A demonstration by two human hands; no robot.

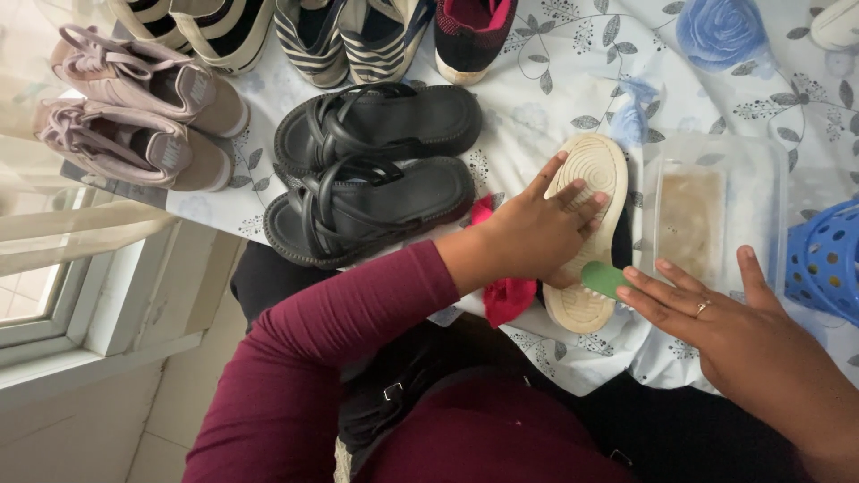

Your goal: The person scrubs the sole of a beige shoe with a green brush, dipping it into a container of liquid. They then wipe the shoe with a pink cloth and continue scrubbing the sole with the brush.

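A shoe (592, 174) lies sole up on the flowered cloth, its cream ribbed sole facing me. My left hand (535, 234) presses flat on that sole and holds the shoe down. My right hand (716, 326), with a ring on one finger, grips a green brush or sponge (603, 278) against the heel end of the sole. A red cloth (504, 293) lies under the left hand, beside the shoe.
A clear plastic tub (777, 192) with brownish water sits right of the shoe; a blue perforated basket (828, 259) is at the far right. Black sandals (376, 174), pink sneakers (143, 112), striped shoes (344, 36) and a black-and-pink shoe (470, 31) fill the table's left and back.
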